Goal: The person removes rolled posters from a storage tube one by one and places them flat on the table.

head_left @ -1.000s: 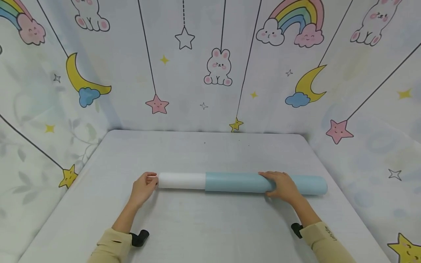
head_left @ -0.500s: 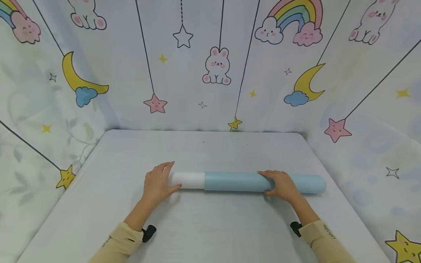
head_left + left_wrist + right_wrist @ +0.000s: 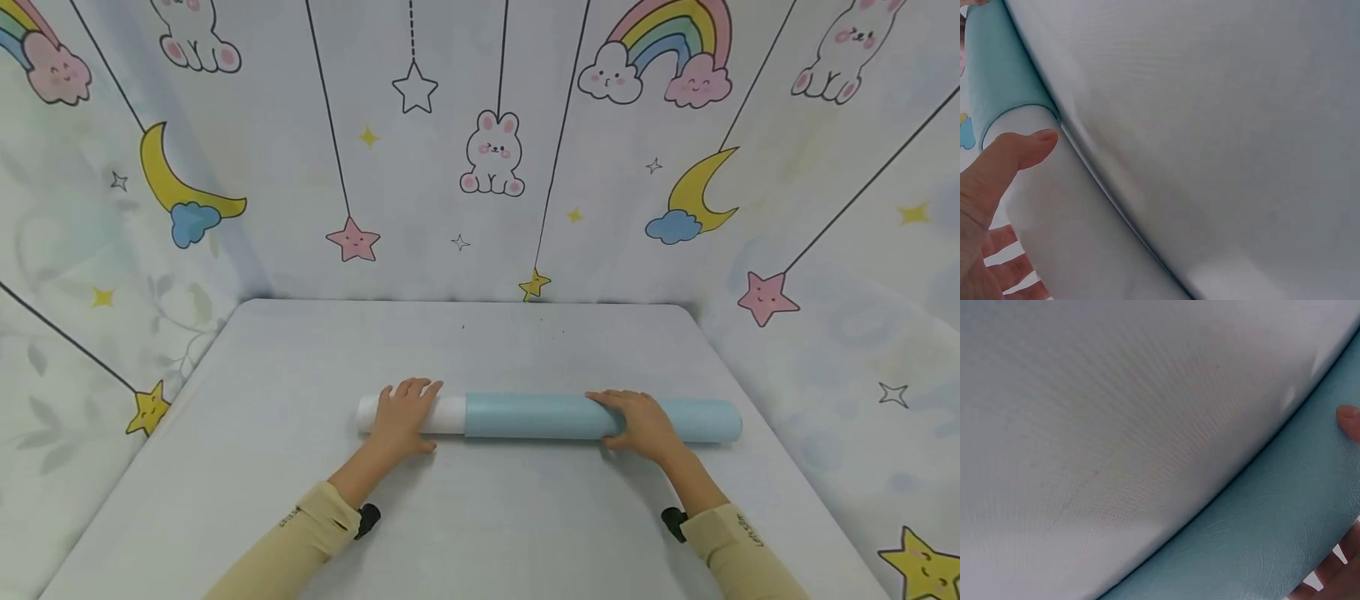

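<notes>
A long roll lies crosswise on the white table. Its longer right part is a pale blue roll [image 3: 536, 415] with a finely creased surface in the right wrist view. From its left end a narrower white cylinder [image 3: 1066, 200] sticks out. My left hand [image 3: 401, 419] straddles the white cylinder, thumb on the near side and fingers spread over the far side. Whether it presses on the cylinder I cannot tell. My right hand [image 3: 641, 423] grips the blue part from above, its thumb [image 3: 1350, 419] against the near side and its fingers round the far side.
The white table [image 3: 480, 517] has rounded far corners. Behind it and at both sides hangs a printed cloth [image 3: 420, 183] with rabbits, moons, stars and rainbows. A black wrist camera [image 3: 367, 521] sits at each sleeve cuff.
My left hand has moved right from the white cylinder's left end, opening its fingers and coming over the cylinder. My right hand has kept its hold, and the roll has stayed almost still.
</notes>
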A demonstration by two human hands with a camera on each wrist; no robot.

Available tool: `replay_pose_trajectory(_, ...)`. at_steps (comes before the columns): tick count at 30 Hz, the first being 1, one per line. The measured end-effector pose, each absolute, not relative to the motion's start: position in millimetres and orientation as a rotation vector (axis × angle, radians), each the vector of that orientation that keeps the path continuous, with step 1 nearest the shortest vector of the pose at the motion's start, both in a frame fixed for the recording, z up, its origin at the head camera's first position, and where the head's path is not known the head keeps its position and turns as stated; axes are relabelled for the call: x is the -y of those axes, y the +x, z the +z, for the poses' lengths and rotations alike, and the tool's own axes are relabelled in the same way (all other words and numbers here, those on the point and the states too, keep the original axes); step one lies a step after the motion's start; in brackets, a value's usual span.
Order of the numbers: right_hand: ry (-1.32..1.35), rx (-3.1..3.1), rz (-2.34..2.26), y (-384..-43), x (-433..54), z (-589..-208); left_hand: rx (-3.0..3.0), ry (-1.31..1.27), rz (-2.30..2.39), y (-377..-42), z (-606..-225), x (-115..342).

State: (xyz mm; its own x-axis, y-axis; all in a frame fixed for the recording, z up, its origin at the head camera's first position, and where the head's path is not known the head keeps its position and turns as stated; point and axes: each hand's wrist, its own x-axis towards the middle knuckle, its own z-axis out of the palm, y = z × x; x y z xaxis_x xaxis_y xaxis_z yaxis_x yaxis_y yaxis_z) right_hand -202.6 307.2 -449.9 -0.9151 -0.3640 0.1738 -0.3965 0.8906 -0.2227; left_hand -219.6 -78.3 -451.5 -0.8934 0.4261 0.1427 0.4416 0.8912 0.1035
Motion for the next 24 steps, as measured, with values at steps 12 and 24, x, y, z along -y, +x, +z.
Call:
replay_pose_trajectory(12,0.603,2.907,0.387,-203.1,-308.5,-452.7,2.932,-0.781,-0.093,-235.7,-456.2,53.6)
replay_pose_trajectory(24,0.605,2.920,0.393,-204.9,-309.1,-453.3,2.997,-0.922,-0.103,-247.0,-463.1,40.0)
